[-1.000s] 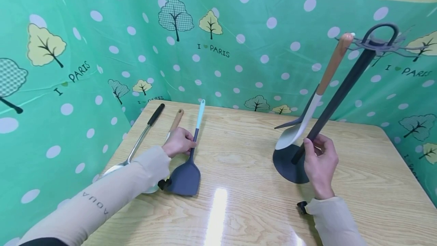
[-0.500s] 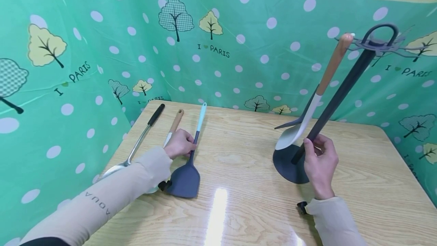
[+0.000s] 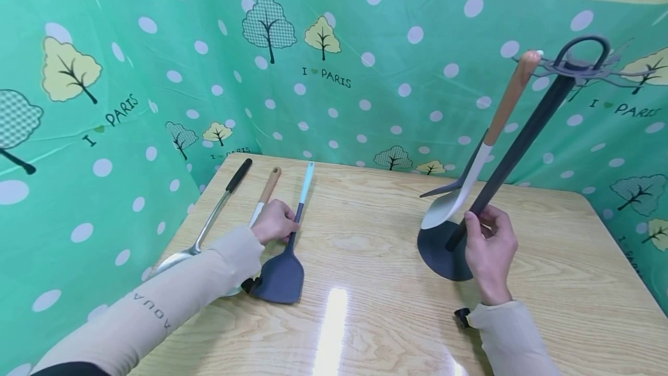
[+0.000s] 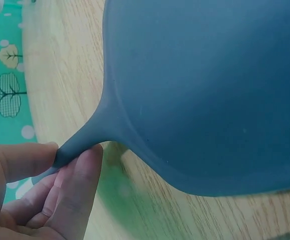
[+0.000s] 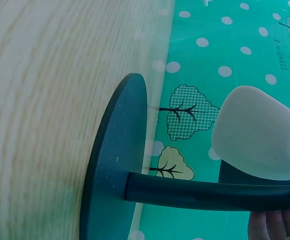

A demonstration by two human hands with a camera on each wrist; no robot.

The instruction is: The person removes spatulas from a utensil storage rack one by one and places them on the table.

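In the head view my left hand pinches the neck of a dark grey turner with a light blue handle end. Its broad blade fills much of the left wrist view, thumb and fingertips at the narrow neck. My right hand grips the lower part of the black pole of a utensil stand. The pole rises from a round base to a ring of hooks. From the stand hangs a white spatula with a brown handle. A dark grey utensil is partly hidden behind it.
Left of the turner lie a metal utensil with a black handle and a brown-handled utensil; my left arm and hand cover parts of both. Green patterned cloth stands behind and left of the wooden table.
The turner has shifted slightly toward me, its handle end lower in the head view and its blade a little left. My right hand and the stand stay in place.
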